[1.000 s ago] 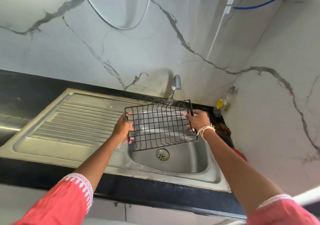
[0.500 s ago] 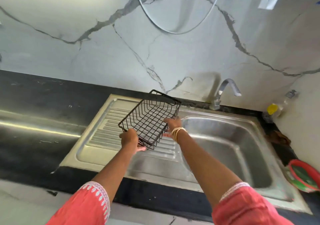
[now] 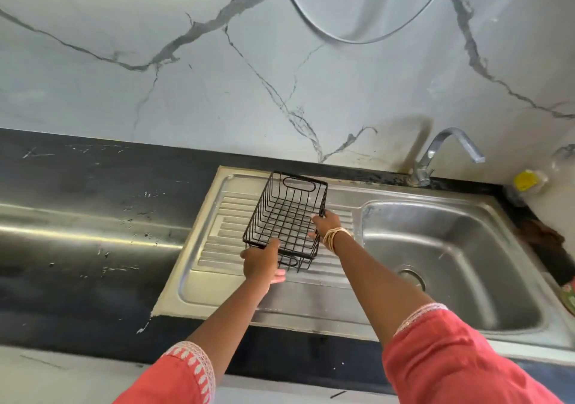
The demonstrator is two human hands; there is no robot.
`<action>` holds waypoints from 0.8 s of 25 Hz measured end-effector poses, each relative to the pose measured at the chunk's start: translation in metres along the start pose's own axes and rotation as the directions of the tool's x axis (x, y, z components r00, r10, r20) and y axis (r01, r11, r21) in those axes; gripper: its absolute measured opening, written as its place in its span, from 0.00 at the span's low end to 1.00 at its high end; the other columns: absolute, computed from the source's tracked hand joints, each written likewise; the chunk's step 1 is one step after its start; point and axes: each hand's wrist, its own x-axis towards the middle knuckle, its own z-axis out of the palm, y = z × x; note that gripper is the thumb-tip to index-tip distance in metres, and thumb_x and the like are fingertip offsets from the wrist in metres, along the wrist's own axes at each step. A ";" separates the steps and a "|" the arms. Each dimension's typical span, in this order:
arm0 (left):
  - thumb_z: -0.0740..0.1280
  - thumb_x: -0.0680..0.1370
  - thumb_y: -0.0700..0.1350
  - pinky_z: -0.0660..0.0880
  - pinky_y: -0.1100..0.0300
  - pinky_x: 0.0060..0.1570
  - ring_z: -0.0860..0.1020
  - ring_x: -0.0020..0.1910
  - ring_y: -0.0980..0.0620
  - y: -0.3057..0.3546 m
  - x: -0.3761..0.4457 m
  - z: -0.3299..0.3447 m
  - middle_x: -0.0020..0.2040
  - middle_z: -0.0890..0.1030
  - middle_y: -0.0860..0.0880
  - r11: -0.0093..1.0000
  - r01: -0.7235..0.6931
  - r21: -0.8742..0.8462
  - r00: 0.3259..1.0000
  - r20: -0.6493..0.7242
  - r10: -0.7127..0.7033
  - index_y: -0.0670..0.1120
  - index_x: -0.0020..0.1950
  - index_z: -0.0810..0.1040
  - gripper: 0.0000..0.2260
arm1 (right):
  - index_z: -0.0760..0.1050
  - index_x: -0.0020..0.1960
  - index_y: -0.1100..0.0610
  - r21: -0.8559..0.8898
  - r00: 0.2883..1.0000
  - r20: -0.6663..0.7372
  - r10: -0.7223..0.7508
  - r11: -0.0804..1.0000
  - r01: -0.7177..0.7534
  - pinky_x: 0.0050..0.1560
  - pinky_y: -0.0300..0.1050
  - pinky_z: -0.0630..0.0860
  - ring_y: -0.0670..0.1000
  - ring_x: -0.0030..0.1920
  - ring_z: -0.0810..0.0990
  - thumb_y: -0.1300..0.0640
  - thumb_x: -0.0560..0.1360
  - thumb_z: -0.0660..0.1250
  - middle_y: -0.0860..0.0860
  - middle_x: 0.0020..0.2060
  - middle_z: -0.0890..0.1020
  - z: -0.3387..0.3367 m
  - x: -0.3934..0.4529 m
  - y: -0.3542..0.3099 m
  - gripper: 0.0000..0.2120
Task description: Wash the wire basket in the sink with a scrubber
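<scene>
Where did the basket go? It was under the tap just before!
Both hands carried the wire basket leftward, away from the tap and the sink bowl, onto or just above the ribbed draining board, opening up. The left hand holds its near end, the right hand its side. Neither let go. Tap still off.

Open sink bowl (image 3: 485,226) right of wire basket (image 3: 287,220); tap (image 3: 435,155) overhanging its back rim.
</scene>
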 end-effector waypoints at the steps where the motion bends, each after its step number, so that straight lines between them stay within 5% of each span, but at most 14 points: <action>1: 0.69 0.75 0.52 0.82 0.46 0.36 0.83 0.42 0.38 0.000 0.001 -0.001 0.54 0.77 0.37 1.000 0.013 0.017 1.000 0.023 -0.014 0.42 0.62 0.64 0.23 | 0.62 0.74 0.61 0.013 1.000 0.005 -0.006 1.000 0.006 0.52 0.53 0.80 0.53 0.46 0.77 0.61 0.79 0.63 0.58 0.68 0.69 0.000 0.002 -0.002 0.24; 4: 0.65 0.77 0.55 0.79 0.54 0.27 0.83 0.37 0.41 -0.006 0.008 0.000 0.53 0.79 0.37 0.996 0.008 0.085 0.996 0.091 -0.016 0.39 0.64 0.67 0.24 | 0.65 0.72 0.62 0.040 1.000 -0.004 -0.002 0.999 0.002 0.52 0.54 0.79 0.57 0.56 0.72 0.62 0.79 0.63 0.60 0.66 0.70 0.000 0.010 -0.007 0.22; 12: 0.61 0.79 0.60 0.81 0.52 0.30 0.84 0.32 0.45 -0.016 0.008 -0.011 0.44 0.81 0.48 0.951 -0.082 0.297 0.990 0.134 0.044 0.41 0.63 0.68 0.25 | 0.66 0.72 0.60 0.008 0.999 -0.033 -0.008 1.000 0.008 0.50 0.52 0.81 0.60 0.62 0.73 0.63 0.78 0.65 0.59 0.66 0.72 0.003 0.011 -0.004 0.23; 14: 0.59 0.79 0.63 0.81 0.53 0.29 0.84 0.33 0.45 -0.016 0.006 -0.015 0.46 0.81 0.49 0.940 -0.111 0.321 0.987 0.150 0.065 0.42 0.60 0.66 0.25 | 0.65 0.72 0.60 -0.068 0.999 -0.040 -0.024 0.997 0.021 0.50 0.51 0.79 0.60 0.63 0.73 0.58 0.78 0.65 0.59 0.66 0.72 0.004 0.007 -0.004 0.24; 17: 0.53 0.79 0.66 0.80 0.54 0.31 0.83 0.36 0.44 -0.021 -0.004 -0.024 0.48 0.81 0.46 0.905 -0.169 0.390 0.982 0.150 0.119 0.45 0.58 0.65 0.25 | 0.64 0.73 0.61 -0.141 0.998 -0.045 -0.047 0.989 0.041 0.65 0.54 0.69 0.61 0.68 0.69 0.45 0.79 0.60 0.59 0.70 0.69 0.002 -0.002 0.005 0.29; 20: 0.49 0.78 0.67 0.81 0.50 0.44 0.82 0.44 0.44 -0.043 -0.014 -0.038 0.51 0.82 0.45 0.830 -0.273 0.485 0.961 0.107 0.254 0.44 0.61 0.70 0.29 | 0.61 0.75 0.59 -0.017 1.000 -0.024 0.011 1.000 -0.011 0.70 0.58 0.63 0.62 0.70 0.66 0.35 0.78 0.52 0.59 0.72 0.66 -0.006 -0.023 0.026 0.35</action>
